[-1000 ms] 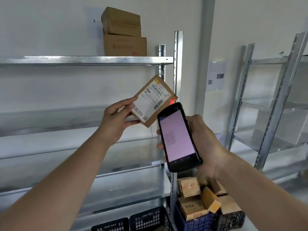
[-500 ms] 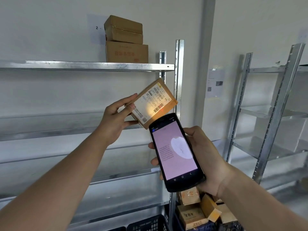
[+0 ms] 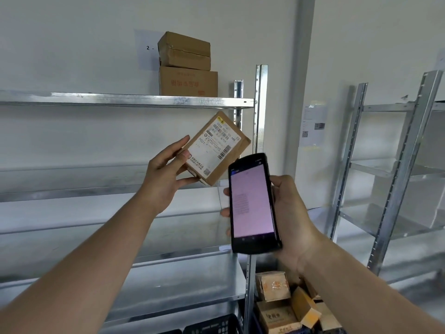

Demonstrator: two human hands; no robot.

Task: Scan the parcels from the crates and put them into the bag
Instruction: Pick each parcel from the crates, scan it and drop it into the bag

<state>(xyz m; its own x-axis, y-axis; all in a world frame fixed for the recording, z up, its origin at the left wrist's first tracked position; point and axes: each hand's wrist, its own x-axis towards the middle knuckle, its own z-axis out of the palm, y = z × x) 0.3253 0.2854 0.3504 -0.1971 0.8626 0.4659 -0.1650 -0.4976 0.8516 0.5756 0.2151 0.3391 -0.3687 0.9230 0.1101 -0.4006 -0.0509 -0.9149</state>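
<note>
The white shipping label (image 3: 212, 147) on the parcel (image 3: 218, 150) is showing "P021" in large characters, with barcodes, a QR code and small print too fine to read. A paper sheet (image 3: 146, 48) on the wall is bearing "2 -". The lower cardboard box (image 3: 188, 80) on the top shelf is carrying red lettering, not legible. The scanner screen (image 3: 251, 203) is displaying blurred text lines. A wall notice (image 3: 313, 126) is showing QR codes.

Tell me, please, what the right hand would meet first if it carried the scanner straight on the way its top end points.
Probably the parcel held in the left hand: the scanner in the right hand points up at its lower edge. Depth is unclear, so it may pass in front.
</note>
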